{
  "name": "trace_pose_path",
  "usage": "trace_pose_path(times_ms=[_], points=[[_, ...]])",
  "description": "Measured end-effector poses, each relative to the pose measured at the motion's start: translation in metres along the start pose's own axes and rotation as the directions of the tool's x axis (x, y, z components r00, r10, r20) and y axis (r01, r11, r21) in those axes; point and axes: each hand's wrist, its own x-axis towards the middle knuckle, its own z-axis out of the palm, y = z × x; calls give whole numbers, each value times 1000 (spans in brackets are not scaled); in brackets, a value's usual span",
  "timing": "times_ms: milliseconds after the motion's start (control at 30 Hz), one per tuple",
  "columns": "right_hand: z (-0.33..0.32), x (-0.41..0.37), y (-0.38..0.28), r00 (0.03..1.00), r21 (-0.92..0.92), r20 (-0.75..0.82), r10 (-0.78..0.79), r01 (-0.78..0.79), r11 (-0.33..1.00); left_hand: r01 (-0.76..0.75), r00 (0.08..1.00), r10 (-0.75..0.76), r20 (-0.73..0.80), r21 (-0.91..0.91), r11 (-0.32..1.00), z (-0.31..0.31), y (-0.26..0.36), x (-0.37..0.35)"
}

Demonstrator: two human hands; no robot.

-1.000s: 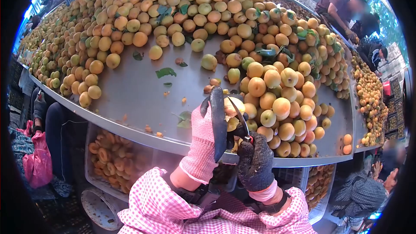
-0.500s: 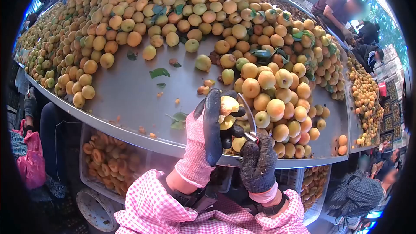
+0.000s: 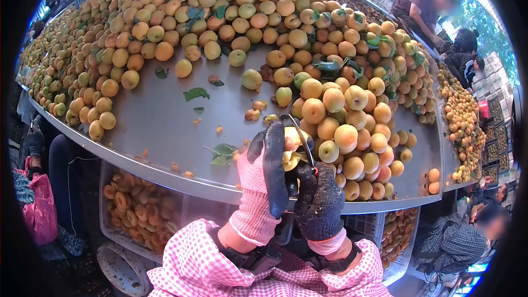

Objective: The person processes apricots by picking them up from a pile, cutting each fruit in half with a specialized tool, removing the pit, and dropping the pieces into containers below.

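My left hand (image 3: 269,165), in a pink glove with black coating, is closed around a partly cut apricot (image 3: 293,138). Pale flesh shows on it, with yellowish cut bits below. My right hand (image 3: 320,201), in a dark knitted glove, grips a knife (image 3: 301,138) by its handle. The thin curved blade lies along the right side of the apricot, its tip pointing up and away from me. Both hands are over the front edge of the metal table (image 3: 159,104). A heap of whole apricots (image 3: 346,137) lies just beyond them.
Leaves (image 3: 196,94) and fruit scraps (image 3: 252,115) are scattered on the tabletop. Beneath it stand a crate of halved apricots (image 3: 143,209), a second crate (image 3: 399,231) and a white bucket (image 3: 124,269). One person (image 3: 421,14) works at the far right; another (image 3: 459,242) sits lower right.
The knife blade has swung inward to lie closer against the apricot. My right hand has moved slightly left and nearer my left hand, which still holds the fruit.
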Motion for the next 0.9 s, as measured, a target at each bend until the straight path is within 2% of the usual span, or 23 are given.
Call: trace_pose_path(times_ms=[33,100,133,233,300,367,500,567,600,667,733,800,833,867,900], points=[[0,2,0,1000,2,-7,-27,27,1000,-29,1000,30,-8,31,999,1,-7,1],[-3,4,6,999,135,44,-12,6,991,-78,997,79,-15,33,996,2,-14,4],[-5,4,10,998,202,70,-6,-8,979,-99,995,99,13,60,993,0,-12,4],[-10,3,26,982,234,188,-32,-13,972,-160,983,142,120,159,974,-9,-1,3],[-8,1,33,976,169,179,-121,91,981,-353,933,298,201,351,867,-15,5,5],[-8,-1,32,974,194,191,-125,87,977,-268,953,189,236,369,890,-17,-12,7],[-1,-13,26,987,280,160,-3,-42,959,-146,962,71,264,276,950,-18,-4,12],[2,-12,21,997,253,76,-33,12,967,-178,974,166,156,69,982,-14,-1,7],[0,-9,14,997,237,26,-78,69,969,-89,987,89,137,-6,996,-14,7,7],[-2,-6,9,999,288,31,-38,28,957,82,993,-67,96,-168,982,-13,22,7],[-2,-4,8,982,410,153,114,-168,896,323,946,-302,116,-283,903,-13,28,11],[-4,-1,6,975,390,192,108,-177,904,304,952,-287,108,-206,930,-16,13,13],[-5,0,7,972,379,212,107,-182,907,216,973,-198,116,-173,961,-17,8,12],[-5,2,12,989,279,131,-75,36,960,124,987,-107,124,-143,982,-19,5,11],[-6,3,21,962,158,71,-264,250,955,-51,987,69,146,-123,991,-19,8,9]])
